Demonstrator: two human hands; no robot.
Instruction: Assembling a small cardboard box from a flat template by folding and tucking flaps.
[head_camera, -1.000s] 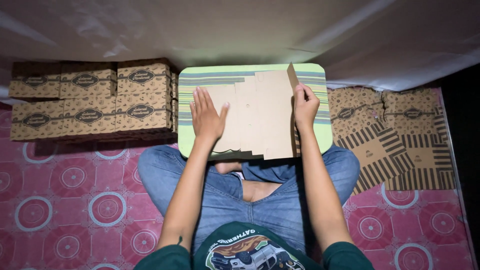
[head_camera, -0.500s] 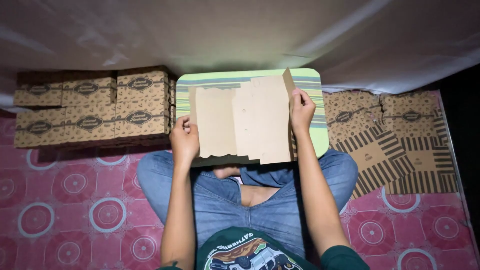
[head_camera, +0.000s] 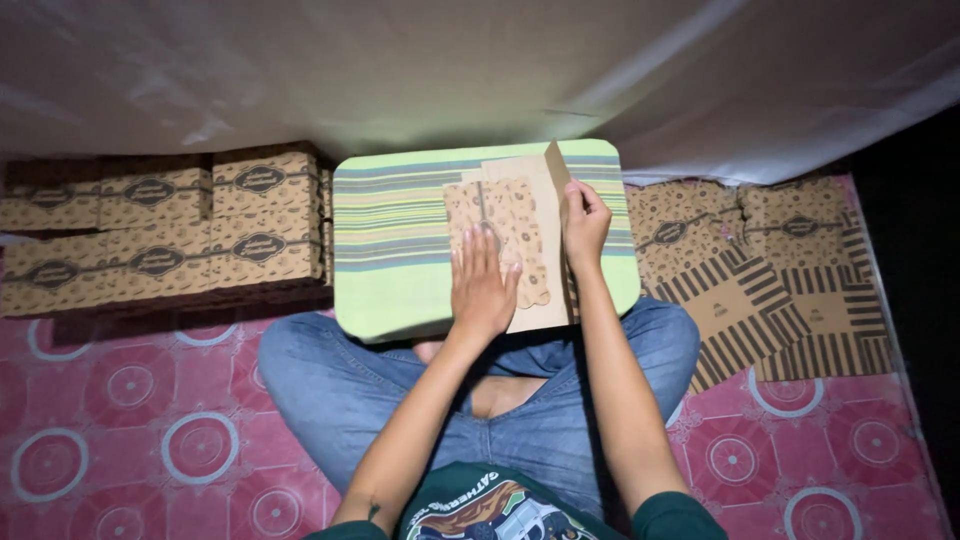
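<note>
Both hands are on the carton blank (head_camera: 510, 250) lying on the striped tray (head_camera: 400, 240). Half a second ago its left panel lay open; now it is folded over, printed side up, with the left hand (head_camera: 482, 285) pressing it flat, fingers spread, and the right hand (head_camera: 583, 222) pinching the raised right flap.

The left hand (head_camera: 483, 283) covers the lower middle of the folded cardboard sheet (head_camera: 510, 235). At the frame's left edge the stack of folded boxes (head_camera: 160, 235) is cut off, and the far right side is too dark to tell.
</note>
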